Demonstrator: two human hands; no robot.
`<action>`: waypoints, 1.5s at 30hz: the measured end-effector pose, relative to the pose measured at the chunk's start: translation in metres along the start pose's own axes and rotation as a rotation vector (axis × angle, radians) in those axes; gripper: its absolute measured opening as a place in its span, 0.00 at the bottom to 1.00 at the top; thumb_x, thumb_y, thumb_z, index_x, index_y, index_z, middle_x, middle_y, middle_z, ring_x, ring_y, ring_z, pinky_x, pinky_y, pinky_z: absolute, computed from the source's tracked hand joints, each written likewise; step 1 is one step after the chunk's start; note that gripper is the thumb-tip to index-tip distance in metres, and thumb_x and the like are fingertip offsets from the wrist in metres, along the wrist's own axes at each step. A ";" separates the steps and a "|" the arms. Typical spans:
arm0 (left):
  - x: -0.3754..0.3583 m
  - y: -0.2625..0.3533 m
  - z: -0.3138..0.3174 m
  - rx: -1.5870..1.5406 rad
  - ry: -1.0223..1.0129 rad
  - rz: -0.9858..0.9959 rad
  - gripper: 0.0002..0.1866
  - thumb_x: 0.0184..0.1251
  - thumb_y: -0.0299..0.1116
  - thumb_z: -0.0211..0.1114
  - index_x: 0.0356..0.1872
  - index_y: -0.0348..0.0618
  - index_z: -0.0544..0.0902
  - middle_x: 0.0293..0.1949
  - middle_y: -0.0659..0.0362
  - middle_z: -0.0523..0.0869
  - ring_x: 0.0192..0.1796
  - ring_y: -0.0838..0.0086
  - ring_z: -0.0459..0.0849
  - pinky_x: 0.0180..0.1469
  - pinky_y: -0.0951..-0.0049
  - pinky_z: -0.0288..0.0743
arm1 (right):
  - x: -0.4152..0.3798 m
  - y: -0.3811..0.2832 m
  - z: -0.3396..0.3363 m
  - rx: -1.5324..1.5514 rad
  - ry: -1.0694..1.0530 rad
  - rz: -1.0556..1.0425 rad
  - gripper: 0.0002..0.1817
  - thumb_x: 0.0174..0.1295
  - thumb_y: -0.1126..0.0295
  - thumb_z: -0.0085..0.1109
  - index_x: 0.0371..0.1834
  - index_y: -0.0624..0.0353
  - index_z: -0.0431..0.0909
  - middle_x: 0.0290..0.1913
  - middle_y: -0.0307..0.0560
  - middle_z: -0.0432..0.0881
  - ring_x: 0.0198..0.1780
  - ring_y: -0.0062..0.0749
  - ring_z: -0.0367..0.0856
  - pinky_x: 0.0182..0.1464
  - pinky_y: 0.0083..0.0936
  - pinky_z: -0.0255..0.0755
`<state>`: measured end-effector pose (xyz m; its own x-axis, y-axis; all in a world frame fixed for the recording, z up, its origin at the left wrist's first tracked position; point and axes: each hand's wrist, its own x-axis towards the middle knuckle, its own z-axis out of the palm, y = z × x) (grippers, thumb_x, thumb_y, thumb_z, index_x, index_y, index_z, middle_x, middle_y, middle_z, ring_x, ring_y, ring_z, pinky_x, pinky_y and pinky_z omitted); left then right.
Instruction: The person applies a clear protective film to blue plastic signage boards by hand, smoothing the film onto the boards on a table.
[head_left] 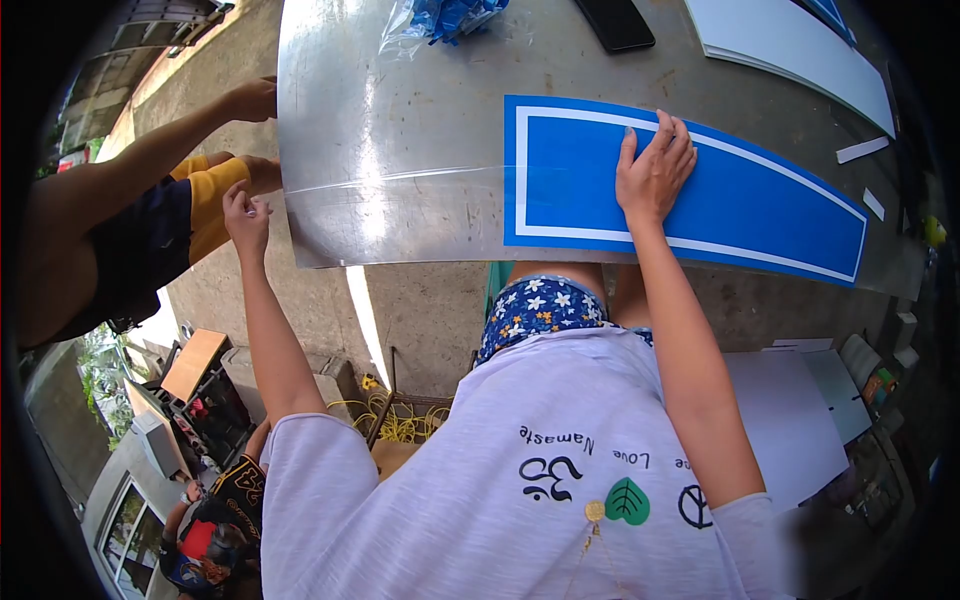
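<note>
A blue sign panel with a white border line (575,205) lies on the metal table (420,110). My right hand (657,170) rests flat on its upper middle, fingers spread a little. Off the table's left edge, my left hand (247,215) is closed in a pinch. A thin strip of clear plastic film (400,176) stretches from near this hand across the bare metal to the panel's left part. The film's end between my fingers is hard to make out.
Crumpled blue and clear plastic (450,18) and a black phone (615,22) lie at the table's far side. White sheets (790,60) and small white strips (862,150) are at right. Another person's arm (190,125) reaches the table's left edge. Yellow cord (405,420) lies below.
</note>
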<state>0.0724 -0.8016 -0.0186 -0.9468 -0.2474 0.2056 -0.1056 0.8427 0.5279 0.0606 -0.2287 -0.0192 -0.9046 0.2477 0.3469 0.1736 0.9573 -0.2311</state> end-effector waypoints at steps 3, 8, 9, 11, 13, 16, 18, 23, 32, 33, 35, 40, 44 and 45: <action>0.000 -0.005 -0.001 0.046 0.001 0.010 0.05 0.55 0.18 0.61 0.31 0.26 0.76 0.55 0.52 0.77 0.35 0.73 0.83 0.33 0.76 0.84 | 0.000 0.000 0.000 0.000 -0.001 0.001 0.27 0.66 0.54 0.53 0.65 0.52 0.62 0.63 0.52 0.65 0.69 0.49 0.61 0.73 0.54 0.49; 0.002 -0.015 -0.002 0.056 0.007 0.014 0.05 0.56 0.17 0.61 0.33 0.26 0.76 0.55 0.52 0.77 0.34 0.73 0.84 0.33 0.76 0.84 | -0.001 0.001 0.000 -0.006 -0.001 -0.003 0.27 0.66 0.54 0.53 0.65 0.52 0.62 0.63 0.52 0.65 0.68 0.48 0.61 0.73 0.54 0.49; 0.002 -0.013 -0.003 0.076 0.007 0.018 0.04 0.58 0.17 0.61 0.31 0.26 0.75 0.56 0.52 0.76 0.34 0.74 0.85 0.33 0.76 0.84 | -0.001 0.001 0.001 -0.007 0.000 -0.005 0.27 0.66 0.54 0.53 0.65 0.53 0.62 0.63 0.53 0.65 0.68 0.49 0.61 0.73 0.54 0.49; 0.004 -0.020 -0.005 0.086 0.005 0.025 0.04 0.58 0.17 0.61 0.33 0.25 0.76 0.56 0.53 0.76 0.34 0.74 0.85 0.33 0.76 0.84 | 0.000 0.001 0.000 -0.009 0.001 -0.007 0.27 0.66 0.54 0.53 0.65 0.53 0.62 0.63 0.53 0.65 0.68 0.49 0.61 0.73 0.54 0.49; 0.005 -0.022 -0.006 0.097 0.004 0.034 0.05 0.58 0.17 0.61 0.34 0.25 0.76 0.56 0.53 0.76 0.34 0.74 0.84 0.33 0.76 0.84 | 0.000 0.001 0.000 0.006 0.000 -0.006 0.27 0.66 0.55 0.54 0.65 0.53 0.63 0.63 0.53 0.65 0.68 0.49 0.61 0.73 0.54 0.49; 0.005 -0.020 -0.007 0.037 0.045 0.012 0.06 0.54 0.18 0.61 0.34 0.26 0.77 0.53 0.52 0.78 0.35 0.71 0.83 0.32 0.75 0.82 | 0.000 0.001 0.000 0.001 0.002 -0.005 0.27 0.66 0.55 0.54 0.65 0.54 0.63 0.63 0.53 0.65 0.68 0.50 0.61 0.73 0.54 0.49; 0.006 -0.022 -0.010 0.105 0.028 0.017 0.09 0.53 0.18 0.62 0.36 0.27 0.79 0.53 0.52 0.79 0.35 0.70 0.83 0.35 0.74 0.80 | 0.000 0.002 0.000 0.004 0.003 -0.006 0.27 0.66 0.55 0.54 0.65 0.54 0.63 0.63 0.53 0.65 0.68 0.50 0.61 0.73 0.54 0.49; 0.006 -0.028 -0.015 0.236 0.043 0.101 0.09 0.52 0.18 0.63 0.37 0.27 0.79 0.53 0.52 0.79 0.37 0.69 0.81 0.40 0.72 0.77 | 0.000 0.002 0.000 -0.002 0.006 -0.011 0.27 0.66 0.55 0.53 0.65 0.53 0.63 0.62 0.53 0.65 0.68 0.49 0.61 0.73 0.54 0.49; 0.003 -0.027 -0.021 0.236 0.059 0.110 0.06 0.52 0.19 0.62 0.31 0.28 0.77 0.51 0.50 0.80 0.40 0.62 0.81 0.42 0.69 0.74 | 0.000 0.002 0.000 0.002 -0.003 -0.001 0.27 0.66 0.55 0.53 0.65 0.53 0.62 0.63 0.53 0.65 0.68 0.49 0.61 0.73 0.54 0.48; 0.004 -0.028 -0.022 0.248 0.068 0.171 0.05 0.52 0.20 0.61 0.29 0.29 0.75 0.51 0.50 0.80 0.40 0.61 0.82 0.42 0.68 0.74 | 0.000 0.002 0.000 0.002 -0.002 -0.002 0.27 0.66 0.55 0.53 0.65 0.53 0.62 0.63 0.53 0.65 0.68 0.49 0.61 0.73 0.54 0.48; 0.006 -0.036 -0.023 0.254 0.066 0.144 0.05 0.52 0.20 0.61 0.27 0.29 0.74 0.51 0.50 0.80 0.40 0.61 0.82 0.42 0.68 0.74 | 0.000 0.002 -0.001 0.002 -0.001 -0.002 0.27 0.66 0.55 0.53 0.65 0.53 0.62 0.63 0.53 0.65 0.68 0.49 0.61 0.73 0.54 0.48; 0.008 -0.042 -0.028 0.246 0.039 0.039 0.06 0.52 0.21 0.61 0.26 0.30 0.72 0.51 0.51 0.80 0.40 0.61 0.82 0.42 0.68 0.75 | 0.001 0.003 -0.001 0.009 0.002 -0.003 0.27 0.67 0.54 0.53 0.65 0.53 0.62 0.63 0.53 0.65 0.68 0.49 0.60 0.73 0.54 0.48; 0.008 -0.049 -0.032 0.282 0.066 0.061 0.05 0.52 0.21 0.61 0.28 0.30 0.74 0.51 0.51 0.81 0.39 0.61 0.82 0.40 0.68 0.75 | 0.000 0.004 0.000 0.001 -0.005 -0.003 0.27 0.67 0.54 0.53 0.65 0.53 0.62 0.63 0.52 0.65 0.68 0.49 0.60 0.73 0.55 0.48; 0.008 -0.049 -0.033 0.289 0.071 0.069 0.05 0.52 0.20 0.60 0.29 0.30 0.75 0.50 0.51 0.81 0.39 0.61 0.82 0.40 0.69 0.74 | 0.000 0.004 0.000 0.001 -0.001 -0.006 0.27 0.67 0.54 0.53 0.65 0.53 0.62 0.63 0.52 0.65 0.68 0.49 0.60 0.73 0.55 0.48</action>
<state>0.0801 -0.8606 -0.0156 -0.9321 -0.2094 0.2956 -0.1337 0.9573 0.2565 0.0610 -0.2247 -0.0199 -0.9059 0.2417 0.3477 0.1677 0.9588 -0.2295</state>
